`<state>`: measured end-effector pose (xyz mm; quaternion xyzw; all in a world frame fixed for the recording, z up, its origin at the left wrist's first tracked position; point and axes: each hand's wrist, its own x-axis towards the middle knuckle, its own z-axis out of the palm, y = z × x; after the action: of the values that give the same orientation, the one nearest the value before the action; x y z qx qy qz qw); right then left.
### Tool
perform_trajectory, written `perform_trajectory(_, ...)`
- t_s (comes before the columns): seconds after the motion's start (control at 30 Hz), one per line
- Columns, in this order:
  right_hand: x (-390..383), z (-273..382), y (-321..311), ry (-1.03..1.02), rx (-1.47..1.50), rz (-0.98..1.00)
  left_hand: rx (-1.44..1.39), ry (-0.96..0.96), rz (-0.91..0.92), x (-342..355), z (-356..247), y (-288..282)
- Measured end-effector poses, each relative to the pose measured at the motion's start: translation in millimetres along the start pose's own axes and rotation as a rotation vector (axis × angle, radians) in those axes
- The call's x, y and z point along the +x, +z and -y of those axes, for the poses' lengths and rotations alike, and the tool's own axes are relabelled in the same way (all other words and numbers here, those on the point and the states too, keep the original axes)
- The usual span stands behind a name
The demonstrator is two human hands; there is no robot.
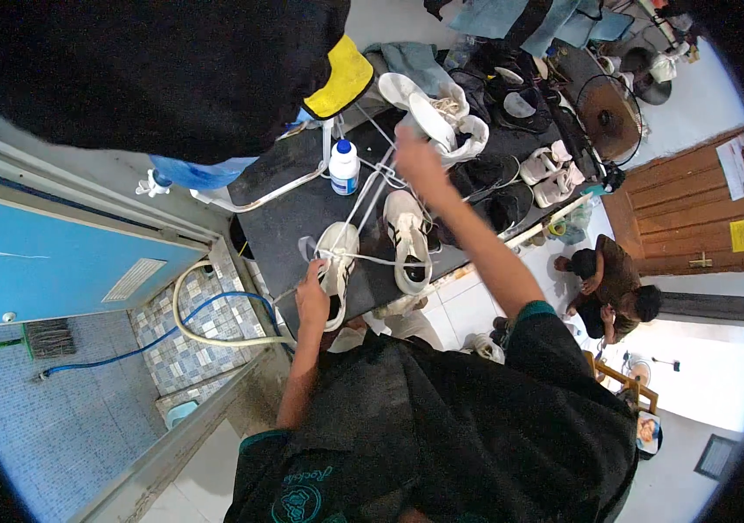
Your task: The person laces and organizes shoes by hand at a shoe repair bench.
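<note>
A white sneaker with dark stripes lies on the dark tabletop, toe pointing away from me. My left hand is closed at its side, near the opening. Its matching sneaker stands just to the right. Long white shoelaces stretch from the left shoe up toward my right hand, and one strand crosses over to the right shoe. Raised past the shoes, my right hand is closed and slightly blurred, with the laces running to it. A white bottle with a blue cap stands to its left.
More white shoes, dark shoes and pale pink sneakers crowd the table's right part. A round fan stands farther right. A person crouches on the floor at right. Hoses lie by the blue door.
</note>
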<state>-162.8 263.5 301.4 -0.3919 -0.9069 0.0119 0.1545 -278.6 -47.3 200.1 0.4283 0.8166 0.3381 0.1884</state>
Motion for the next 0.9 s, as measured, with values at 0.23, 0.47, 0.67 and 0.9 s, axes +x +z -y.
perform_trajectory(0.23,30,-128,-207,0.114,-0.149,-0.589,0.065,0.007,0.066,-4,1,-13)
perform_trajectory(0.47,21,-69,-353,0.036,-0.009,-0.814,0.052,-0.006,0.127,-3,10,-11)
perform_trajectory(0.67,-72,54,-176,-0.205,0.593,0.275,0.091,-0.101,0.195,5,-5,-20)
perform_trajectory(0.9,-139,126,62,-0.042,0.526,0.222,0.029,0.247,0.035,12,15,-8)
